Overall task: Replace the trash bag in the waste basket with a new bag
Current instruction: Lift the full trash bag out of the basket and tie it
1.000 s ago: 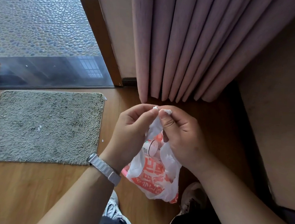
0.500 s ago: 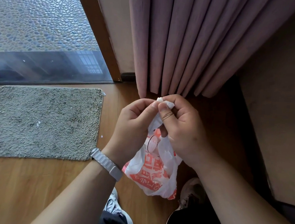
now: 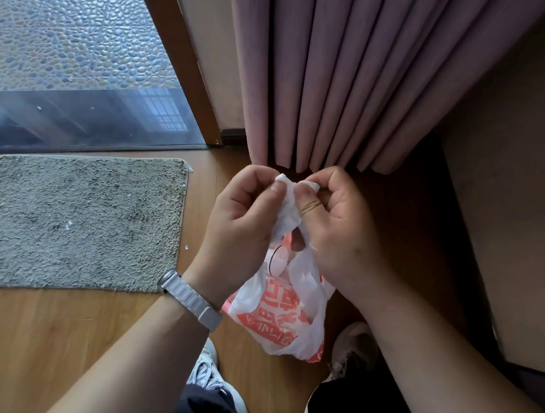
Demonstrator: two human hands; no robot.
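Note:
A white plastic trash bag with orange print hangs in the air between my two hands, above the wooden floor. It bulges with rubbish; a round white lid shows through near its top. My left hand pinches one white handle strip at the bag's top. My right hand pinches the other strip, thumb hooked through the loop. The two strips cross between my thumbs. No waste basket is in view.
A grey shaggy mat lies on the floor to the left. Pink curtains hang straight ahead, beside a wooden door frame and a glass pane. A beige wall closes the right side. My shoes are below the bag.
Both hands have worked the handle strips at the bag's top, drawing slightly apart so more white strip shows between the thumbs. The bag has stayed hanging in the same place.

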